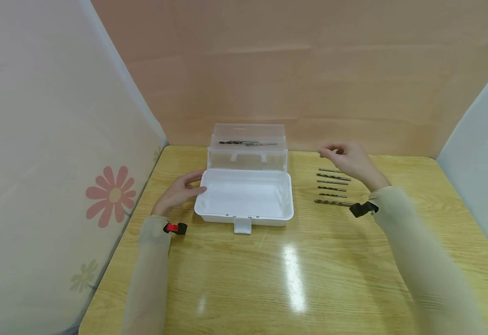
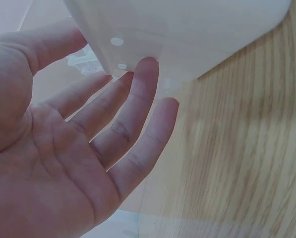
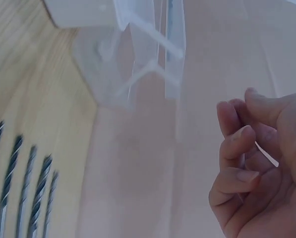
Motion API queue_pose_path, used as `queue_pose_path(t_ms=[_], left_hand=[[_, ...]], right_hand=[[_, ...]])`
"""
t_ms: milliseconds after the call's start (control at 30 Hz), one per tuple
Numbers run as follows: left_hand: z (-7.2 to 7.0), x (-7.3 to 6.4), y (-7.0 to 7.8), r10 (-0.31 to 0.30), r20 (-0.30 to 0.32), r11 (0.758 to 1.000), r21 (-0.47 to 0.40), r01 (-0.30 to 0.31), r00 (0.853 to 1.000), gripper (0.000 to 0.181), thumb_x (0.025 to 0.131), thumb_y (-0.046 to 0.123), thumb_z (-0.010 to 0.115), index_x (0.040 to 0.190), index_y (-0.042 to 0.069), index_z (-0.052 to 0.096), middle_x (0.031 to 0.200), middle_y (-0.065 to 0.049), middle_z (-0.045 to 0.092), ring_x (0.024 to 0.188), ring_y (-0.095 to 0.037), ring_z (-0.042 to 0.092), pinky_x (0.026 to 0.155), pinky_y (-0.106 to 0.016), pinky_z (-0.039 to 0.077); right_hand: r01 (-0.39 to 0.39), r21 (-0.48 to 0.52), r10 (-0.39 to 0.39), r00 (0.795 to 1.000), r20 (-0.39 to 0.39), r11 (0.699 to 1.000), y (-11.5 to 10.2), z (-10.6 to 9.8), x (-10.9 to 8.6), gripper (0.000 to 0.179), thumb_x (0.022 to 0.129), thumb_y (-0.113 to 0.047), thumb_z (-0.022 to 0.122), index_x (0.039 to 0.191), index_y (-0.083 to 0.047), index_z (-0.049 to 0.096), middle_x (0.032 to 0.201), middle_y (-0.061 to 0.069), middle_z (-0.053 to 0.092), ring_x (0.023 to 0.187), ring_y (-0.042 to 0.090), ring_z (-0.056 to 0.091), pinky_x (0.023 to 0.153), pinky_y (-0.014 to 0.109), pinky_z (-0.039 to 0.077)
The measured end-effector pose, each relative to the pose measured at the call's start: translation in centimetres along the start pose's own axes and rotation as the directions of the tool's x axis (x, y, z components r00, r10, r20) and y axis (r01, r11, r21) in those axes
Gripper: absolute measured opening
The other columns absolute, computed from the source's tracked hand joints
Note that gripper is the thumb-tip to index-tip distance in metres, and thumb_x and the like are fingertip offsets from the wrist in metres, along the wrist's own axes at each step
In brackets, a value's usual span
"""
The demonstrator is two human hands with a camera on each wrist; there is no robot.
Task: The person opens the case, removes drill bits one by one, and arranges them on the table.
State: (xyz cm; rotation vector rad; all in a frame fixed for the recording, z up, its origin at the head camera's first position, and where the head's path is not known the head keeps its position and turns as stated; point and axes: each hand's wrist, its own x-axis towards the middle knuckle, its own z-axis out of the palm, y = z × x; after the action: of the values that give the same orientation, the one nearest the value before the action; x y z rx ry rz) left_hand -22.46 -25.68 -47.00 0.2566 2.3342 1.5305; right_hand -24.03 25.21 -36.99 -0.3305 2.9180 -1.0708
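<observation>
A white plastic toolbox [image 1: 244,218] stands with its translucent lid and tray [image 1: 248,161] raised behind it; its base holds nothing. My left hand [image 1: 182,190] rests at the box's left side, thumb at the rim. In the left wrist view its loosely extended fingers [image 2: 147,74] lie against the outer wall. To the right, several drill bits [image 1: 332,188] lie in a row on the table. Beyond the row's far end my right hand [image 1: 350,160] is raised, fingers loosely bent, thumb near the index finger, nothing visible between them.
A few drill bits [image 1: 240,142] lie in the translucent upper part of the box. The front latch [image 1: 242,225] hangs down. A fabric screen [image 1: 244,83] rises behind the wooden table [image 1: 235,279], with pale panels at both sides.
</observation>
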Motion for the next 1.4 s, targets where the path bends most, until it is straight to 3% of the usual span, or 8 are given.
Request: queue_pose_path(t_ms=[233, 500, 633, 700, 800, 1100, 1400], left_hand=[[0.3, 0.1, 0.1, -0.004, -0.012, 1.0, -0.001, 0.004, 1.0, 0.072, 0.104, 0.03, 0.073, 0.167, 0.022, 0.039, 0.167, -0.014, 0.044, 0.135, -0.037, 0.062, 0.109, -0.048, 0.056], [0.7, 0.1, 0.3, 0.005, 0.002, 1.0, 0.005, -0.005, 1.0, 0.072, 0.104, 0.031, 0.072, 0.167, 0.023, 0.038, 0.17, -0.011, 0.042, 0.142, -0.041, 0.056, 0.114, -0.056, 0.051], [0.7, -0.1, 0.3, 0.001, 0.002, 1.0, 0.013, -0.001, 1.0, 0.073, 0.104, 0.033, 0.072, 0.167, 0.024, 0.038, 0.17, -0.011, 0.041, 0.144, -0.041, 0.054, 0.115, -0.058, 0.05], [0.7, -0.2, 0.3, -0.001, -0.001, 1.0, 0.013, 0.001, 1.0, 0.073, 0.104, 0.033, 0.072, 0.167, 0.024, 0.038, 0.17, -0.011, 0.041, 0.143, -0.042, 0.055, 0.114, -0.058, 0.05], [0.7, -0.2, 0.1, -0.001, -0.008, 1.0, 0.015, 0.001, 1.0, 0.072, 0.104, 0.032, 0.072, 0.167, 0.023, 0.038, 0.17, -0.012, 0.041, 0.14, -0.041, 0.057, 0.113, -0.056, 0.052], [0.9, -0.2, 0.3, 0.001, -0.006, 1.0, 0.013, -0.001, 1.0, 0.073, 0.104, 0.03, 0.072, 0.168, 0.022, 0.037, 0.17, -0.013, 0.042, 0.139, -0.04, 0.059, 0.111, -0.054, 0.054], [1.0, -0.2, 0.6, -0.005, -0.012, 1.0, 0.023, 0.006, 1.0, 0.072, 0.105, 0.028, 0.071, 0.168, 0.021, 0.037, 0.169, -0.013, 0.043, 0.139, -0.039, 0.06, 0.111, -0.053, 0.054]], right_hand=[[0.081, -0.011, -0.081, 0.996, 0.047, 0.997, -4.2, 1.9, 4.1, 0.04, 0.108, -0.04, 0.063, 0.128, -0.009, 0.078, 0.123, 0.016, 0.077, 0.078, 0.02, 0.058, 0.063, 0.03, 0.045], [0.095, -0.059, -0.089, 0.992, 0.088, 0.994, -6.4, 3.9, 7.7, 0.032, 0.106, -0.026, 0.066, 0.129, -0.006, 0.078, 0.132, 0.017, 0.075, 0.067, 0.016, 0.051, 0.061, 0.031, 0.043], [0.105, -0.082, -0.096, 0.99, 0.108, 0.991, -7.1, 4.9, 8.6, 0.032, 0.106, -0.023, 0.067, 0.13, -0.005, 0.077, 0.132, 0.019, 0.075, 0.076, 0.024, 0.064, 0.074, 0.038, 0.051], [0.111, -0.089, -0.101, 0.989, 0.112, 0.99, -7.3, 5.5, 9.0, 0.031, 0.105, -0.021, 0.068, 0.13, -0.003, 0.076, 0.132, 0.018, 0.075, 0.097, 0.03, 0.072, 0.087, 0.043, 0.056], [0.123, -0.099, -0.11, 0.986, 0.121, 0.987, -7.6, 6.3, 9.6, 0.03, 0.105, -0.017, 0.069, 0.129, -0.003, 0.076, 0.132, 0.018, 0.075, 0.124, 0.035, 0.069, 0.104, 0.049, 0.055], [0.12, -0.114, -0.103, 0.984, 0.142, 0.986, -7.1, 7.7, 10.1, 0.031, 0.103, -0.014, 0.071, 0.131, -0.001, 0.073, 0.136, 0.019, 0.071, 0.134, 0.037, 0.061, 0.119, 0.054, 0.044], [0.071, -0.141, -0.043, 0.981, 0.192, 0.987, -7.1, 7.9, 10.5, 0.023, 0.105, -0.014, 0.069, 0.12, -0.001, 0.079, 0.127, 0.019, 0.075, 0.119, 0.036, 0.069, 0.105, 0.052, 0.056]])
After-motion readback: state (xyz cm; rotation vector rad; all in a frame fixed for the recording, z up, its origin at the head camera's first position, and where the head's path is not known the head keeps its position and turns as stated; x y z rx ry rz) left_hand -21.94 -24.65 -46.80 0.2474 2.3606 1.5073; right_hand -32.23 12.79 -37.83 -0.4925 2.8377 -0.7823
